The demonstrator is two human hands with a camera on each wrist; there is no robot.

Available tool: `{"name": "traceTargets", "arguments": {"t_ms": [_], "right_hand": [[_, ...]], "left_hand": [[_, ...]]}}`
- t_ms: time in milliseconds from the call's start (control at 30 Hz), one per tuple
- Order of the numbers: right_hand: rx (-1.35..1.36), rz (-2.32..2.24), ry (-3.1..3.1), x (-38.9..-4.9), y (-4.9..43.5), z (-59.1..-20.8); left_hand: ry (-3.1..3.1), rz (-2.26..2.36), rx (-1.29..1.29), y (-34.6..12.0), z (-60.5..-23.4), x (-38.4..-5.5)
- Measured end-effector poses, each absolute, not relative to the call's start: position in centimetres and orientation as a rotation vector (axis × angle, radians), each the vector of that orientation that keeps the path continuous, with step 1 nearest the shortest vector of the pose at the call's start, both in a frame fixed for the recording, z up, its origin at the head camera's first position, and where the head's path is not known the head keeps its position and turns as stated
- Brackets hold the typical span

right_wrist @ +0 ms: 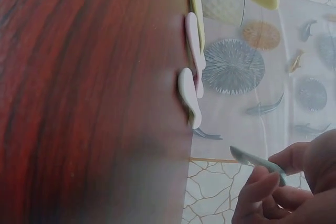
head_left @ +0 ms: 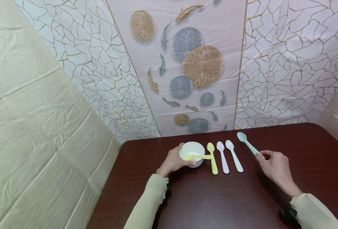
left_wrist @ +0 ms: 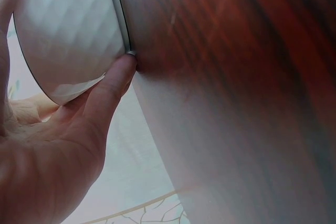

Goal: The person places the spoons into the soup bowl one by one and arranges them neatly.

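My left hand (head_left: 174, 161) grips a white bowl (head_left: 192, 147) from its left side, thumb at the near wall and fingers round the back. The left wrist view shows the bowl's dimpled outer wall (left_wrist: 68, 30) with a fingertip at its dark-edged base. One yellow spoon (head_left: 201, 156) lies in the bowl, its handle jutting over the right rim. To the right, my right hand (head_left: 279, 168) pinches a pale blue-green spoon (head_left: 251, 147) by its handle end, bowl pointing away to the upper left. In the right wrist view this spoon (right_wrist: 257, 160) is above the tabletop.
Between the hands, a second yellow spoon (head_left: 214, 163), a pale pink spoon (head_left: 223, 159) and a white spoon (head_left: 235, 158) lie side by side on the dark wooden table (head_left: 214, 200). Behind the table's far edge hangs a patterned cloth (head_left: 203, 66); a cream cloth (head_left: 43, 127) hangs at left.
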State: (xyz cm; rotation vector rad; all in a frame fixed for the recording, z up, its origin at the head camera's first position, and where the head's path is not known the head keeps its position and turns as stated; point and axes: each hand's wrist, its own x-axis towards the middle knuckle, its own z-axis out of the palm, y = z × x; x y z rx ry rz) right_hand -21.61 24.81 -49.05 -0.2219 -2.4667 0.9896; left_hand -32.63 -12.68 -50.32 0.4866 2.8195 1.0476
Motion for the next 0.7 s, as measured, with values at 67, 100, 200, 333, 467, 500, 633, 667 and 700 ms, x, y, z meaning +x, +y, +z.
{"name": "traceTargets", "arguments": {"t_ms": [67, 100, 200, 333, 467, 500, 633, 667, 700], "right_hand": [[-0.226, 0.996, -2.459, -21.6, 24.7, -49.0], [-0.227, 0.998, -2.455, -21.6, 24.7, -48.9], [-0.228, 1.001, -2.443, -21.6, 24.6, -48.7], [-0.23, 1.009, -2.437, -21.6, 24.4, -48.4], [-0.234, 1.02, -2.437, -21.6, 24.3, -48.2], [-0.232, 1.026, -2.437, -21.7, 24.3, -48.1], [-0.226, 1.04, -2.436, -21.7, 24.1, -47.8], [-0.223, 1.048, -2.435, -21.7, 24.0, -47.7], [-0.221, 1.051, -2.436, -21.7, 23.9, -47.6]], "left_hand": [[2.821, 1.044, 0.486, -12.7, -50.4, -32.7], [2.821, 1.045, 0.485, -12.7, -50.4, -32.7], [2.819, 1.051, 0.486, -12.7, -50.4, -32.7], [2.809, 1.07, 0.481, -12.7, -50.3, -32.5], [2.811, 1.071, 0.476, -12.7, -50.3, -32.4], [2.812, 1.069, 0.478, -12.7, -50.3, -32.4], [2.82, 1.048, 0.498, -12.7, -50.2, -32.5], [2.825, 1.042, 0.506, -12.7, -50.2, -32.5], [2.829, 1.034, 0.514, -12.7, -50.1, -32.5]]}}
